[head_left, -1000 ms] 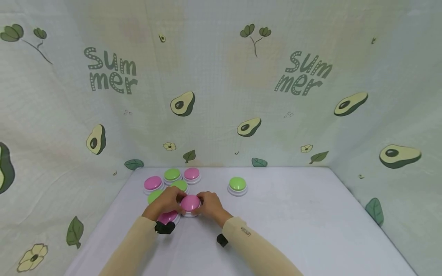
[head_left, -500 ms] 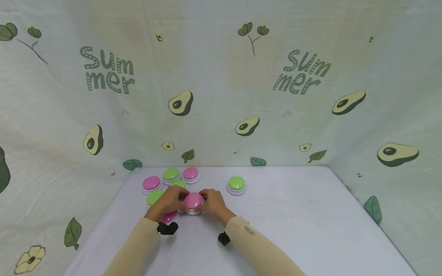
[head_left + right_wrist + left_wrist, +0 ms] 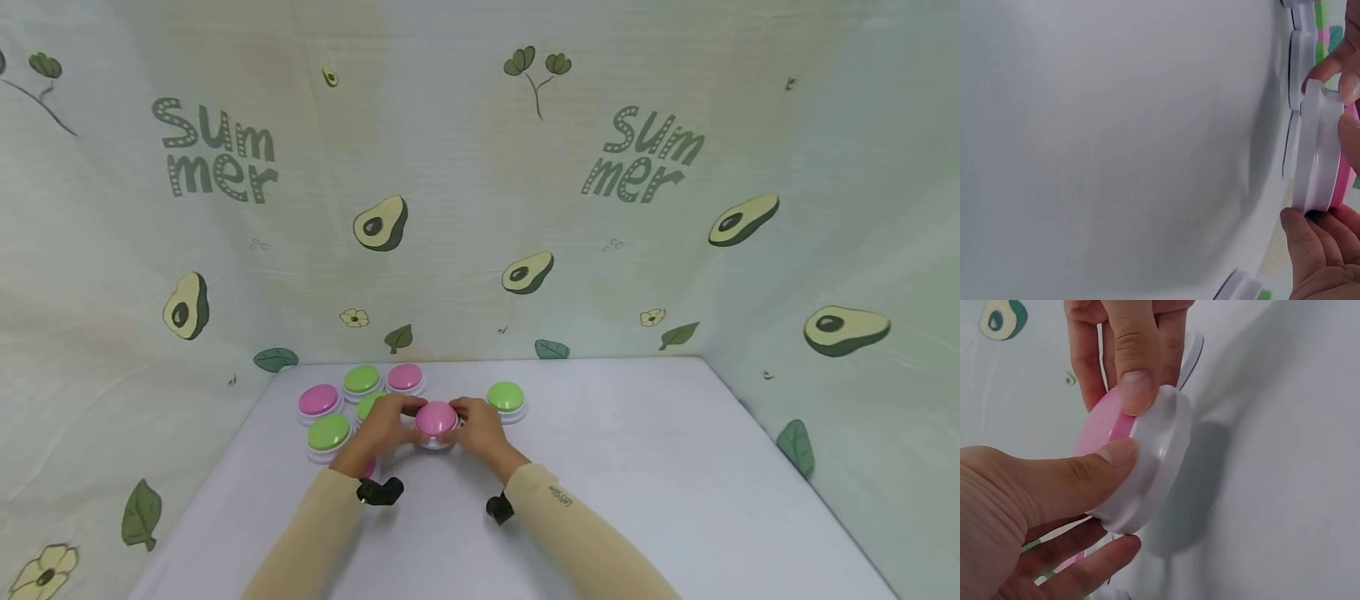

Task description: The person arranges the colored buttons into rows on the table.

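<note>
Both hands together hold a pink push button with a white base (image 3: 436,419) by its sides. My left hand (image 3: 386,425) grips the left side, with the thumb on the white rim in the left wrist view. From the opposite side, my right hand (image 3: 482,430) pinches the button, its thumb overlapping the pink edge. A shadow falls on the table apart from the white base (image 3: 1319,150), so the button is raised. Just beyond the right hand stands a green button (image 3: 506,397).
Several pink and green buttons cluster at the table's back left, among them a green button (image 3: 328,433), a pink button (image 3: 318,399) and a pink one (image 3: 405,377). Another pink button is mostly hidden under the left wrist. A printed cloth (image 3: 450,167) hangs behind the white table (image 3: 637,467).
Both hands have carried the pink button to the right and away from the cluster, toward the lone green button. The head view has shifted slightly rightward.
</note>
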Motion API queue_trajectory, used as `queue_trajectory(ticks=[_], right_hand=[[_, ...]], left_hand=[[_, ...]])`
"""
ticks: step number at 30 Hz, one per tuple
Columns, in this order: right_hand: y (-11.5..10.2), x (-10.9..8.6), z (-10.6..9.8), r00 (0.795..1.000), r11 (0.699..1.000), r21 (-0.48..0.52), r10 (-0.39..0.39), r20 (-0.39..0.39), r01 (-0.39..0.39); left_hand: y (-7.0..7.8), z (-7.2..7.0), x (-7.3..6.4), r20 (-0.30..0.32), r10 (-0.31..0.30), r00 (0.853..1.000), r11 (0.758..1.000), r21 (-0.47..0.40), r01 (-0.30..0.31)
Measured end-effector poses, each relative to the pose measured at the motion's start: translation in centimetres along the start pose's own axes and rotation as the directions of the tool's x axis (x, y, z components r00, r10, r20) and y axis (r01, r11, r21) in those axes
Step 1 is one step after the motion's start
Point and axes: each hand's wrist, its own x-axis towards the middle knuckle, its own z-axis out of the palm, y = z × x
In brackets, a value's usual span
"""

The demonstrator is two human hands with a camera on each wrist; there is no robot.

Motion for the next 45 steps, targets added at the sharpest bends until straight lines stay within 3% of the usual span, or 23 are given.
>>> queue_trajectory(ticks=[4, 13, 27, 37, 45], right_hand=[[0.6, 0.1, -1.3, 0.999, 1.000, -0.001, 0.014, -0.033, -0.014], [1.5, -0.1, -4.8, 0.994, 0.998, 0.048, 0.032, -0.108, -0.027], [3.5, -0.4, -9.1, 0.975, 0.995, 0.046, 0.100, -0.197, -0.093], [5.1, -0.9, -11.7, 0.954, 0.989, 0.027, 0.151, -0.259, -0.149], [6.8, -1.2, -13.3, 0.937, 0.980, 0.010, 0.192, -0.291, -0.198]], left_hand=[[0.6, 1.1, 1.0, -0.029, 0.032, 0.999, 0.999, -0.036, -0.033], [3.2, 3.7, 2.7, -0.105, -0.004, 0.994, 0.986, -0.165, -0.013], [6.3, 8.0, 5.4, -0.235, -0.036, 0.971, 0.967, -0.255, -0.026], [9.0, 10.8, 6.8, -0.244, -0.010, 0.970, 0.945, -0.320, -0.071], [10.4, 12.8, 7.7, -0.203, 0.026, 0.979, 0.954, -0.287, -0.085]])
